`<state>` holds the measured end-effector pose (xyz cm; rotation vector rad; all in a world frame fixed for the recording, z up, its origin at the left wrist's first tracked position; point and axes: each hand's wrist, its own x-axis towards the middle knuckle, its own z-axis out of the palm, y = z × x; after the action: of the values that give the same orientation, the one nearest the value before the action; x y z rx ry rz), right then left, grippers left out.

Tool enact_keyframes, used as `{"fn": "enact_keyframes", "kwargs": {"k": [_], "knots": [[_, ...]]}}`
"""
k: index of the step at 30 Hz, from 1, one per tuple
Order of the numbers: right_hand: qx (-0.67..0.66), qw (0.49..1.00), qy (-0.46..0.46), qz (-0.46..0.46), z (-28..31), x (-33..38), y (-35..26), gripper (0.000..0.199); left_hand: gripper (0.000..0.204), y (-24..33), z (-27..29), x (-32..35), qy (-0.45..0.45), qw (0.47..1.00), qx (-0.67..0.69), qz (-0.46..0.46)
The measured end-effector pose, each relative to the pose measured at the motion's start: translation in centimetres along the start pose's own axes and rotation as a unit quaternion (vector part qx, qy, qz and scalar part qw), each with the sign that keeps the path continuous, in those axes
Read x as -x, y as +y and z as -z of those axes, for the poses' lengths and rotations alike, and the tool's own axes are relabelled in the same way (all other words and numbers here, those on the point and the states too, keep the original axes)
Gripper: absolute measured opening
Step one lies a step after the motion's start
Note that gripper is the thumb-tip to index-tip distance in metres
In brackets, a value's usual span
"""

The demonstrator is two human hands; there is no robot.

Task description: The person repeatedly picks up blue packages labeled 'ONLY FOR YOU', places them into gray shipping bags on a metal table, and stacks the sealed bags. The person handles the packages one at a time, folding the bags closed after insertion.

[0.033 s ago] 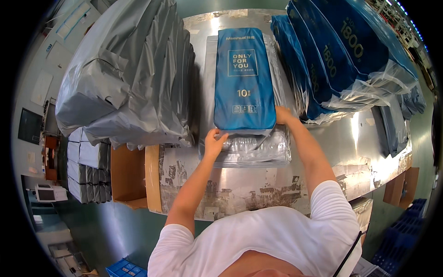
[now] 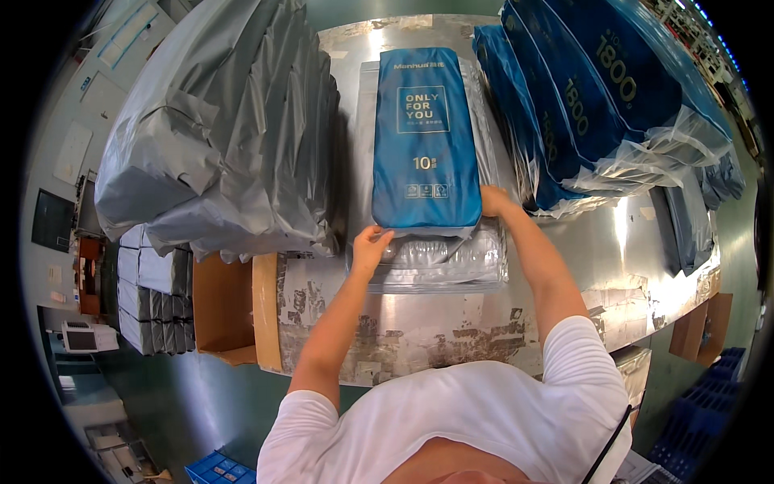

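Observation:
A long blue plastic pack (image 2: 427, 149) with gold print lies on a low stack of silver-grey plastic bags (image 2: 435, 278) in the middle of the table. My left hand (image 2: 370, 248) grips the pack's near left corner, with thumb and fingers closed at its edge. Along the near right side, my right hand (image 2: 495, 201) holds the pack; its fingertips are partly hidden by the edge. The near end of the pack overlaps the wrinkled clear-and-grey plastic of the bags under it.
A tall pile of grey plastic bags (image 2: 218, 145) stands at left; several large blue printed packs (image 2: 588, 97) are stacked at right. Dark grey bags (image 2: 684, 230) hang over the metal table's (image 2: 419, 339) right side. Open cardboard boxes (image 2: 226, 310) and wrapped bundles (image 2: 157, 298) stand beyond the left edge.
The blue pack has shifted very slightly left, and my left hand with it. My left thumb and fingers sit a little closer to the corner. My right hand stays at the side.

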<state>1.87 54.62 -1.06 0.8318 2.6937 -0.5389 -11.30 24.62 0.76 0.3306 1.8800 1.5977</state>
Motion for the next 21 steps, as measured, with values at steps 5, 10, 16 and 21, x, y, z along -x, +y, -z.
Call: {"fn": "enact_keyframes", "kwargs": {"k": [5,10,16,21], "knots": [[-0.048,0.995,-0.079,-0.021,0.4,-0.2,1.0,0.023,0.007,0.8,0.6,-0.4,-0.024,0.99,0.111,-0.082],[-0.106,0.975,-0.011,0.195,0.2,6.4,4.1,0.01,0.01,3.1,2.4,-0.8,-0.087,0.981,0.166,-0.045],[-0.253,0.962,0.092,0.05,-0.3,12.6,1.0,0.011,0.006,-0.4,3.9,0.6,-0.119,0.99,0.081,-0.006],[-0.192,0.925,0.293,0.148,-5.1,9.7,-2.2,0.013,0.015,1.1,2.8,1.6,-0.087,0.995,0.029,-0.034]]}}
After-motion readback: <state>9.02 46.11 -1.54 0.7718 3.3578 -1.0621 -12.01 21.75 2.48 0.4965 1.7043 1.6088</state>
